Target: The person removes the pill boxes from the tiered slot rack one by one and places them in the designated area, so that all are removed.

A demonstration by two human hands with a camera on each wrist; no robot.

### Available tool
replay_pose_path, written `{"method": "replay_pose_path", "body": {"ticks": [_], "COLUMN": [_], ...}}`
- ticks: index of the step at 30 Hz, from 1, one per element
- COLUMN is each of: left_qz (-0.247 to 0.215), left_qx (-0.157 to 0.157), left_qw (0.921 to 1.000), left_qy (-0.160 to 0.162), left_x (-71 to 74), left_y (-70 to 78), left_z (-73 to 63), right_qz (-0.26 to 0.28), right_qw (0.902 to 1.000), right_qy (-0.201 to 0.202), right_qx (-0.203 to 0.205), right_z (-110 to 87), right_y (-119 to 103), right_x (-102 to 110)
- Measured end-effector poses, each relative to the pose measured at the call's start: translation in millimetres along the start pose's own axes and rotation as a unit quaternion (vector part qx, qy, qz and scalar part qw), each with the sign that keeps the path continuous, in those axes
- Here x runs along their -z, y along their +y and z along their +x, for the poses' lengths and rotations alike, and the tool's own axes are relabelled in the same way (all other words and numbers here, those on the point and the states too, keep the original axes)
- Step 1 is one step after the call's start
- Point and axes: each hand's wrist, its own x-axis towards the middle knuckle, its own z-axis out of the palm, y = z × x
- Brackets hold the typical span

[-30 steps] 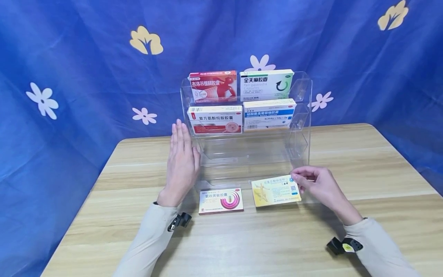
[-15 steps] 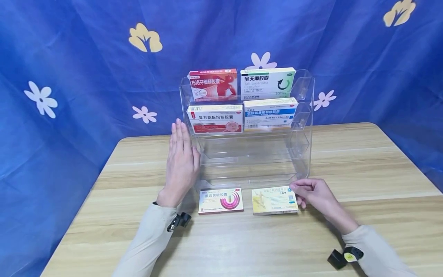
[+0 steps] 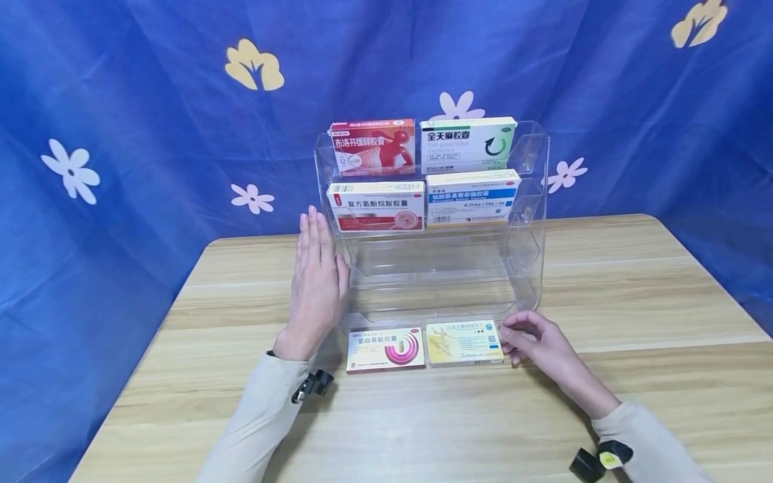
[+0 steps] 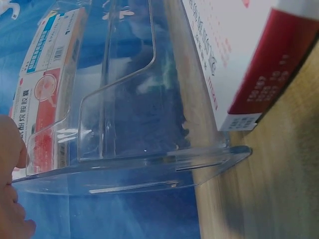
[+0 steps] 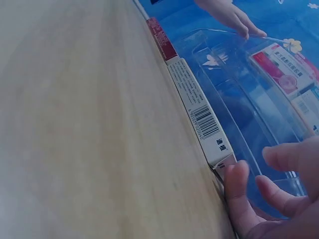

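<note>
A clear plastic display rack (image 3: 431,258) stands on the table. My left hand (image 3: 317,288) lies flat along its left side, fingers straight and pointing up. My right hand (image 3: 537,342) touches the right end of a yellow-and-white medicine box (image 3: 465,342) at the rack's front. In the right wrist view, one fingertip (image 5: 237,177) meets that box's end while the other fingers stand apart from it. Just left of it sits a white medicine box with pink rings (image 3: 386,349); its dark red side (image 4: 271,59) shows in the left wrist view.
The upper tiers carry a red box (image 3: 373,149), a green-and-white box (image 3: 468,144), a red-and-white box (image 3: 377,208) and a blue-and-white box (image 3: 471,198). Behind the wooden table (image 3: 181,376) hangs a blue flowered curtain (image 3: 151,121).
The yellow-and-white box has come down to the rack's front, then slid left up to the pink-ringed box with my right hand at its end. My left hand stays put.
</note>
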Motion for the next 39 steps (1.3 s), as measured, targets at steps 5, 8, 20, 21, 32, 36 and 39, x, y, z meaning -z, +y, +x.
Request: {"method": "replay_pose_path", "body": {"ticks": [5, 8, 20, 21, 32, 36, 39], "left_qz": [0.0, 0.003, 0.014, 0.014, 0.018, 0.017, 0.015], "left_qx": [-0.001, -0.001, -0.004, -0.003, 0.003, 0.002, 0.0], "left_qw": [1.0, 1.0, 0.9999, 0.9999, 0.9997, 0.9998, 0.9998], "left_qy": [-0.001, -0.002, -0.008, -0.008, -0.016, -0.014, -0.012], "left_x": [0.7, 0.6, 2.1, 2.3, 2.8, 2.9, 2.8], "left_y": [0.3, 0.3, 0.7, 0.9, 1.1, 0.9, 0.6], "left_z": [0.2, 0.2, -0.1, -0.2, -0.7, -0.7, -0.7], "right_qz": [-0.036, -0.053, -0.102, -0.109, -0.146, -0.164, -0.184], "right_qw": [0.9988, 0.9978, 0.9915, 0.9905, 0.9837, 0.9755, 0.9654], "right_qy": [-0.017, -0.015, 0.005, 0.005, 0.026, 0.053, 0.082], "right_qx": [0.028, 0.038, 0.08, 0.083, 0.101, 0.137, 0.166], "right_z": [-3.5, -3.6, -2.2, -2.2, 0.5, 4.1, 8.6], "right_y": [-3, -6, -22, -24, -48, -69, -86], "right_x": [1, 2, 10, 11, 13, 18, 24]}}
